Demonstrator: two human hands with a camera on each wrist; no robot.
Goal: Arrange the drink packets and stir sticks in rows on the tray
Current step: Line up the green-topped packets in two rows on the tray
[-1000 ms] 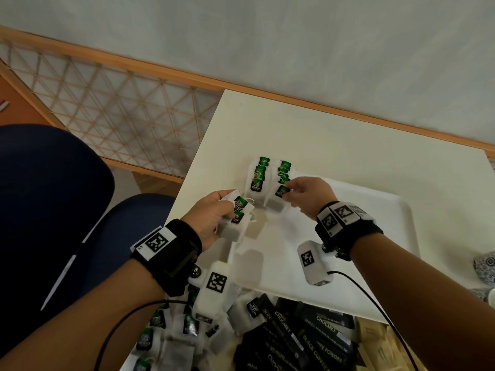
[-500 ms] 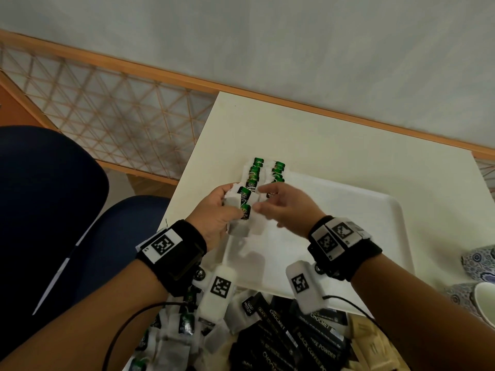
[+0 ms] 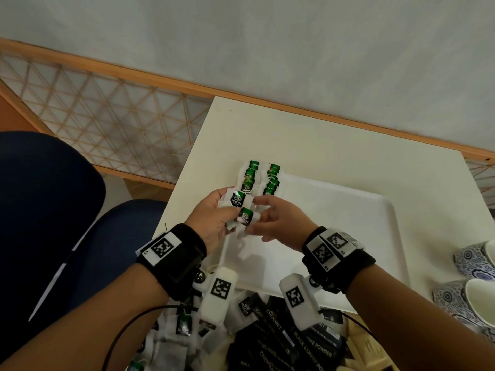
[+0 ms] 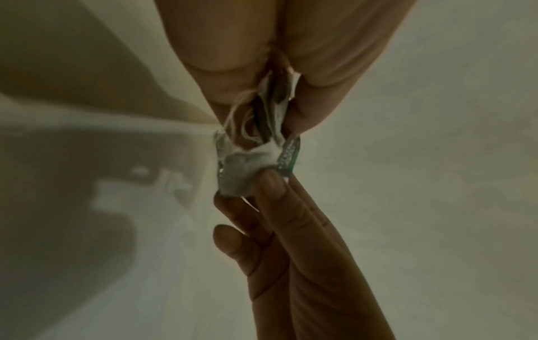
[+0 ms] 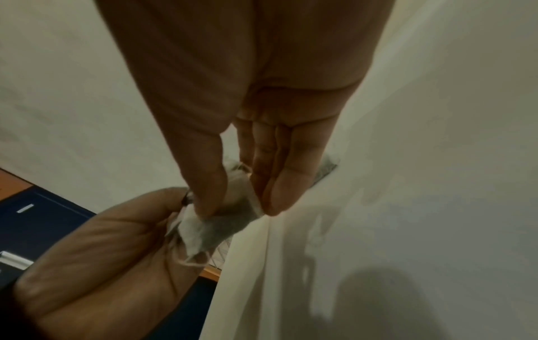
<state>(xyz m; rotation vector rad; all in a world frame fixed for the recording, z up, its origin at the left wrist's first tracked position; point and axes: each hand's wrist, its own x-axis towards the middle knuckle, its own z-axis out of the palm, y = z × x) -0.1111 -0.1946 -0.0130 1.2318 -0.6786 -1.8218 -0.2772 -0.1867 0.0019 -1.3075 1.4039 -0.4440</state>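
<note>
L hand (image 3: pixel 214 220): grips small stack of tea bags (image 3: pixel 238 202).
R hand (image 3: pixel 278 223): pinches lower tea bag (image 3: pixel 246 216).
Risk: strings tangled, so pull may drag extra bags, scattering rows (image 3: pixel 261 180) on tray (image 3: pixel 348 236).

tray (image 3: pixel 348 210) white | tea bags (image 3: pixel 250 180) white, green-black tags | cups (image 3: pixel 466 258) blue-white patterned | coffee sachets (image 3: pixel 294 341) black

tray (image 3: pixel 348 210): white, rectangular, flat on the table, mostly bare
rows on tray (image 3: pixel 261 179): two short lines of green-labelled tea bags, overlapping, at the far left corner
held tea bags (image 3: pixel 239 210): two white bags with green tea tags, raised over the tray's left edge
black packets (image 3: pixel 284 341): loose heap near the tray's near edge
</note>
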